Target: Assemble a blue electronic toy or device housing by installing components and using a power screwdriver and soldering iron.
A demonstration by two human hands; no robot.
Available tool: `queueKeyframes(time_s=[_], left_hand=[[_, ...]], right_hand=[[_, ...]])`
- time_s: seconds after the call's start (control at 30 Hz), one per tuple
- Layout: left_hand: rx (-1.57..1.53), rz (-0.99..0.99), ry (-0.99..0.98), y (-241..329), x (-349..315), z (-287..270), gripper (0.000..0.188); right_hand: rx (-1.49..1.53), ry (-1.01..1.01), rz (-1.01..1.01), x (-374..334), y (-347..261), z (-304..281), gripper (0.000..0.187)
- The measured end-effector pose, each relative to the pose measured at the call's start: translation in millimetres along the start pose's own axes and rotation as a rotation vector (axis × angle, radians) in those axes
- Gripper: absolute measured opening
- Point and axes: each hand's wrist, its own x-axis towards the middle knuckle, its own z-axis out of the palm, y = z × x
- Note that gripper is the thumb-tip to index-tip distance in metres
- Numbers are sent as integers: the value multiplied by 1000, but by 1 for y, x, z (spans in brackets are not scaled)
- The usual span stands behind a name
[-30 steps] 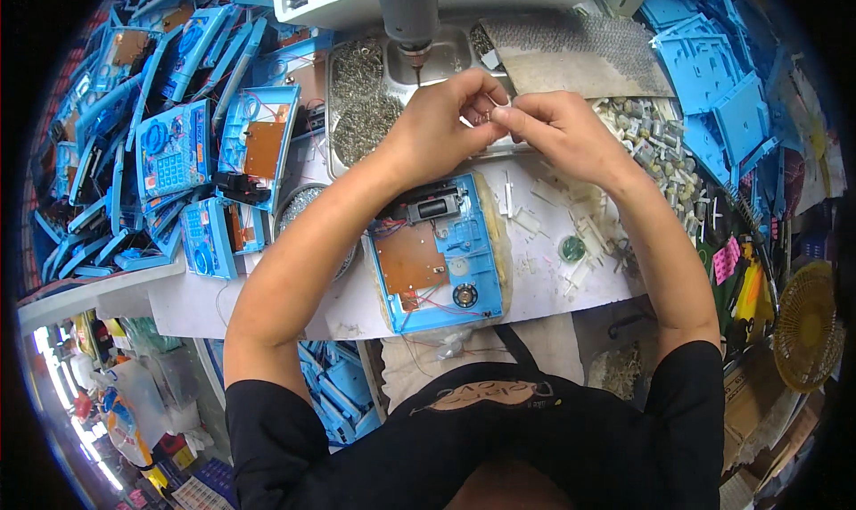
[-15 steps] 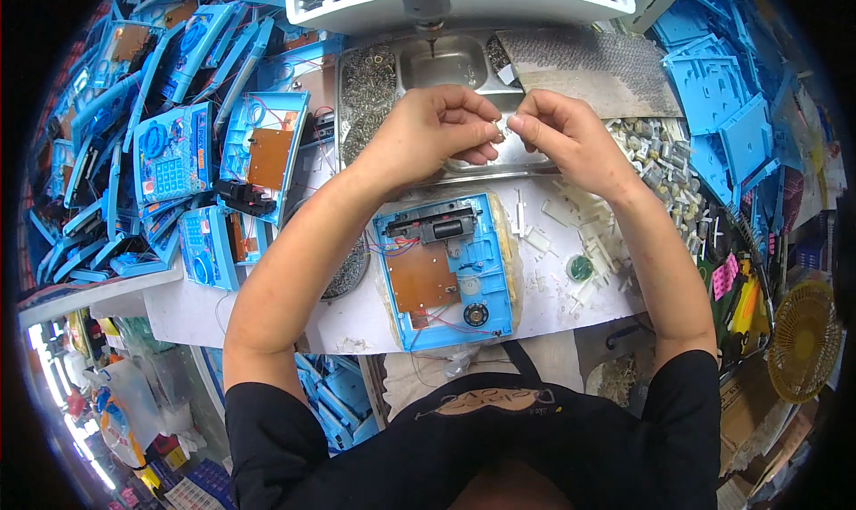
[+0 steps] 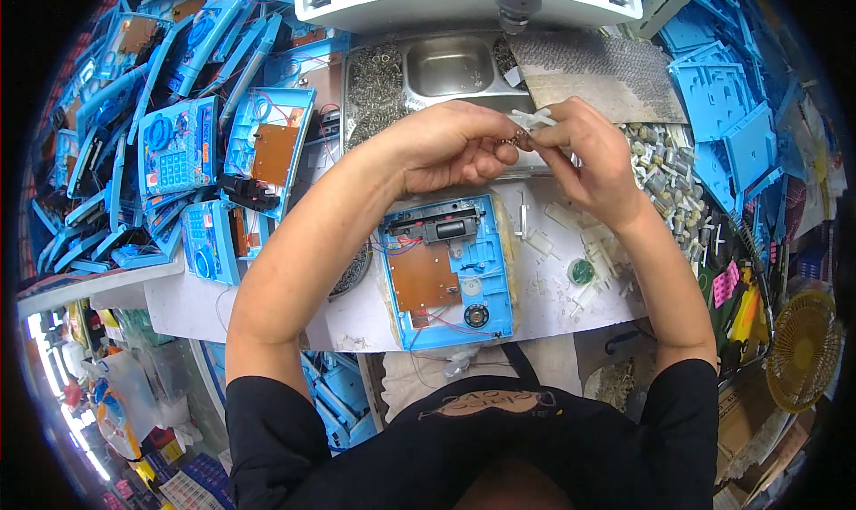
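My left hand (image 3: 459,149) is raised over the lower edge of the metal tray, its thumb and forefinger pinched on a small metal part (image 3: 517,139) whose exact shape is too small to tell. Meeting it fingertip to fingertip, my right hand (image 3: 590,158) pinches a white plastic piece (image 3: 533,118) that sticks up beyond the fingers. Below both hands a blue plastic casing (image 3: 489,318) lies inner side up on the table. Inside it are a brown circuit board (image 3: 419,283), a black mechanism (image 3: 450,227), a round black part (image 3: 476,315) and thin wires.
A metal tray (image 3: 406,91) of small metal parts stands behind, under a hanging powered screwdriver (image 3: 522,2) and a white bin (image 3: 464,11). Blue casings (image 3: 178,149) pile up at left. White plastic pieces (image 3: 615,260), small motors (image 3: 664,176) and blue panels (image 3: 718,109) lie at right.
Both hands have come together and shifted slightly right. The white plastic piece now shows in my right fingers. The hanging screwdriver has swung to the right; the blue casing has stayed put.
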Motion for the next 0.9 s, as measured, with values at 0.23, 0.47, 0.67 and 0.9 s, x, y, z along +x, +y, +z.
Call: queueKeyframes(time_s=[0.23, 0.47, 0.67, 0.9], left_hand=[[397, 234, 4, -13, -7, 5, 19], [859, 639, 153, -36, -1, 7, 17], [462, 4, 116, 3, -13, 5, 20], [415, -127, 184, -1, 5, 2, 35]], right_hand=[[401, 45, 507, -13, -5, 3, 8], [646, -173, 953, -8, -23, 4, 37], [141, -182, 515, -9, -23, 10, 22], [-241, 27, 176, -8, -5, 12, 17]])
